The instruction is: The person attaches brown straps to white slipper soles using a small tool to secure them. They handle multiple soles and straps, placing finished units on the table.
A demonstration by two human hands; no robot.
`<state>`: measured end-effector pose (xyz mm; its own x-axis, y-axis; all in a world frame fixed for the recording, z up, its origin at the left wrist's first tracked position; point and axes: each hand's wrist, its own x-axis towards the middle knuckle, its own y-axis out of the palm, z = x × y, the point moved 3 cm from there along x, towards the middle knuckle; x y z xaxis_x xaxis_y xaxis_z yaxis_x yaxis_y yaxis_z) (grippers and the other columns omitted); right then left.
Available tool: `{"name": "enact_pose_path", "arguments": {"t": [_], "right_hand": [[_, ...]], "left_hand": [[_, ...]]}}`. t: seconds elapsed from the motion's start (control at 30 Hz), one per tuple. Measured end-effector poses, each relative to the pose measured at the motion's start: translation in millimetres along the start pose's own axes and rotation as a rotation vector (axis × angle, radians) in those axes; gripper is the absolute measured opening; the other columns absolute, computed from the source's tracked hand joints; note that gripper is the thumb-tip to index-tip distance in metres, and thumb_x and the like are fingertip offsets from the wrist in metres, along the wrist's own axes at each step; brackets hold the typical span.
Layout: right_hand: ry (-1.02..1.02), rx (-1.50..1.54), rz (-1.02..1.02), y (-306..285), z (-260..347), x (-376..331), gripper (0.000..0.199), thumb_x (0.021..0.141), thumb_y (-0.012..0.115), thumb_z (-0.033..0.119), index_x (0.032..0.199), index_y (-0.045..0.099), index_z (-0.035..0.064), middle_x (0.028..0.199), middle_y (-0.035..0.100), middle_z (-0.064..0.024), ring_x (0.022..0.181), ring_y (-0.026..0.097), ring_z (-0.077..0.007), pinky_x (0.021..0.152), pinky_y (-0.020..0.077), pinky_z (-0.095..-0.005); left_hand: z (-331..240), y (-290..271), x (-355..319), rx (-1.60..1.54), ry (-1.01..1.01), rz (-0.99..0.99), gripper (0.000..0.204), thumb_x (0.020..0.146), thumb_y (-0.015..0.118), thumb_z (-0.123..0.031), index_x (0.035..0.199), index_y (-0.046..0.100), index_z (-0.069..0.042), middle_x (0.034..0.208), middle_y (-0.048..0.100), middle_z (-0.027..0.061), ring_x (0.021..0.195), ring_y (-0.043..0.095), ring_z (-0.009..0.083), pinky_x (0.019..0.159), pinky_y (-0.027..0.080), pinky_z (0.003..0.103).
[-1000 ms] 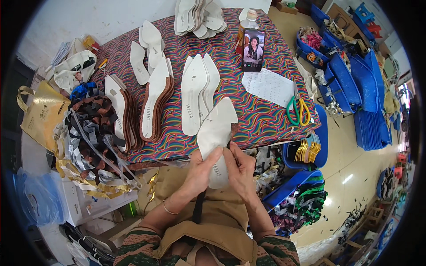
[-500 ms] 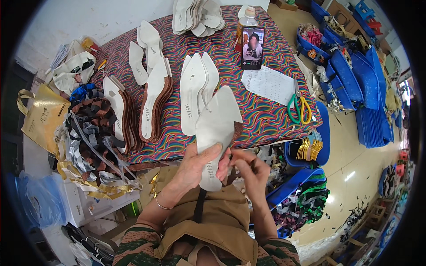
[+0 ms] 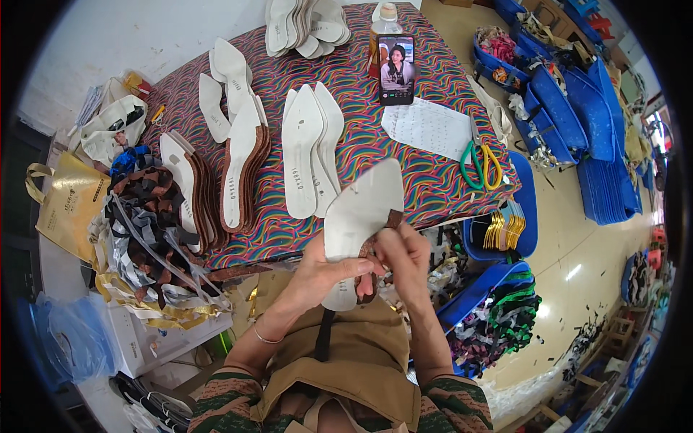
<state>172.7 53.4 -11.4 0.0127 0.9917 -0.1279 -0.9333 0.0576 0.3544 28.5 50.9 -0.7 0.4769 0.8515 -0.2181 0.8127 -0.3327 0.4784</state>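
A white shoe insole (image 3: 359,209) is held up before my chest, its broad end pointing away and tilted right. My left hand (image 3: 321,278) is closed round its narrower lower part, thumb lying across the top face. At the insole's right edge, the closed fingers of my right hand (image 3: 408,252) press a brown glittery strip (image 3: 394,219) against the edge. Part of that strip is hidden by my fingers. Just beyond, several plain white insoles (image 3: 303,155) lie overlapping on the patterned table (image 3: 354,61).
Brown-edged insole stacks (image 3: 242,173) stand on the table's left, beside a heap of strips (image 3: 148,224). Farther right are a phone (image 3: 396,71), a bottle (image 3: 388,22), a paper sheet (image 3: 426,128) and scissors (image 3: 481,162). Blue bins (image 3: 552,130) of scraps line the floor.
The insole has turned, its far end swinging right. My right hand has moved up along its edge, and the brown strip now wraps over the side there. The whole view has shifted slightly.
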Motion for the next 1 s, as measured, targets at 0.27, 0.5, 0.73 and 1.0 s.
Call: {"name": "enact_pose_path", "arguments": {"t": [0.27,0.5,0.73,1.0], "right_hand": [[-0.174,-0.192,0.109,3,-20,2,0.029,0.086,0.064,-0.005,0.112,0.054,0.0004,0.079,0.061,-0.0018,0.061,0.053,-0.0034,0.052,0.0379,-0.0159],[-0.094,-0.202,0.259,1,-20,-9,0.026,0.085,0.068,0.002,0.109,0.059,-0.0016,0.084,0.063,-0.0031,0.063,0.055,-0.0065,0.054,0.0423,-0.0241],[-0.232,-0.697,0.375,-13,-26,-44,0.026,0.084,0.064,0.001,0.111,0.064,0.0011,0.072,0.063,-0.0136,0.061,0.063,-0.0245,0.056,0.0474,-0.0329],[-0.602,-0.889,0.18,1,-18,-64,0.043,0.072,0.069,-0.003,0.115,0.061,-0.0018,0.073,0.062,-0.0135,0.057,0.061,-0.0253,0.051,0.0465,-0.034]], "left_hand": [[11,-9,-2,0.055,-0.001,-0.031,0.02,0.089,0.061,-0.003,0.107,0.059,0.006,0.088,0.069,0.0156,0.066,0.065,0.0181,0.058,0.053,0.029],[-17,-15,3,0.094,0.159,-0.264,0.018,0.087,0.066,-0.005,0.101,0.063,0.004,0.081,0.07,0.0137,0.071,0.068,0.0171,0.061,0.054,0.029],[-37,-28,7,-0.319,0.194,-0.271,0.019,0.09,0.063,-0.011,0.104,0.06,0.001,0.075,0.065,0.0127,0.06,0.063,0.0248,0.057,0.052,0.035],[-35,-18,10,-0.635,0.346,-0.154,0.025,0.104,0.04,-0.03,0.098,0.051,-0.008,0.062,0.037,-0.0024,0.051,0.034,0.0106,0.051,0.033,0.028]]}}
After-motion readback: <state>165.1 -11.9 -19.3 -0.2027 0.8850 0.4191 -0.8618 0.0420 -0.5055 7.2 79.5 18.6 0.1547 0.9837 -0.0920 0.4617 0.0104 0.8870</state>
